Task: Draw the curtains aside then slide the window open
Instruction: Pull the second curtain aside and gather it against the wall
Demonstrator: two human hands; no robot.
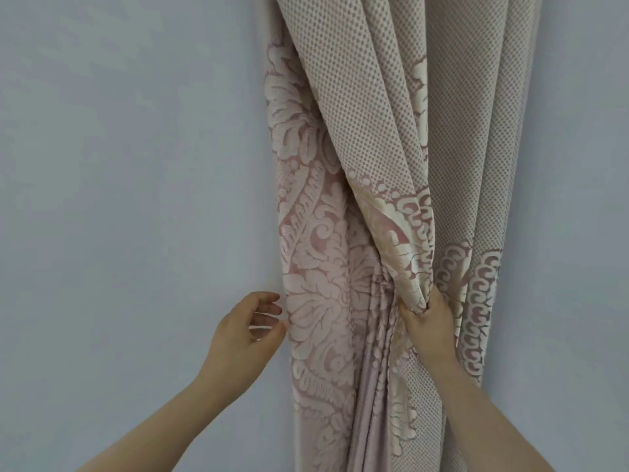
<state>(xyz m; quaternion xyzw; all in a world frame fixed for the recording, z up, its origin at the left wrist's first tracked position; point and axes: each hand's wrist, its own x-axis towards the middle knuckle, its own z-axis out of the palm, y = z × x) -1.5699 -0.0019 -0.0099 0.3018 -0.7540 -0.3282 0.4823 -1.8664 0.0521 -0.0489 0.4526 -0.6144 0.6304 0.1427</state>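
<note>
A pink and cream curtain (381, 137) with a dotted weave and a floral pattern hangs in bunched folds right of centre. My right hand (429, 321) is shut on a gathered fold of it at mid height. My left hand (250, 323) is at the curtain's left edge with the fingers apart, the fingertips just touching or almost touching the fabric. No window shows in this view.
A plain pale grey wall (119, 165) fills the left half and also shows at the far right (578, 233) of the curtain. Both of my bare forearms reach in from the bottom edge.
</note>
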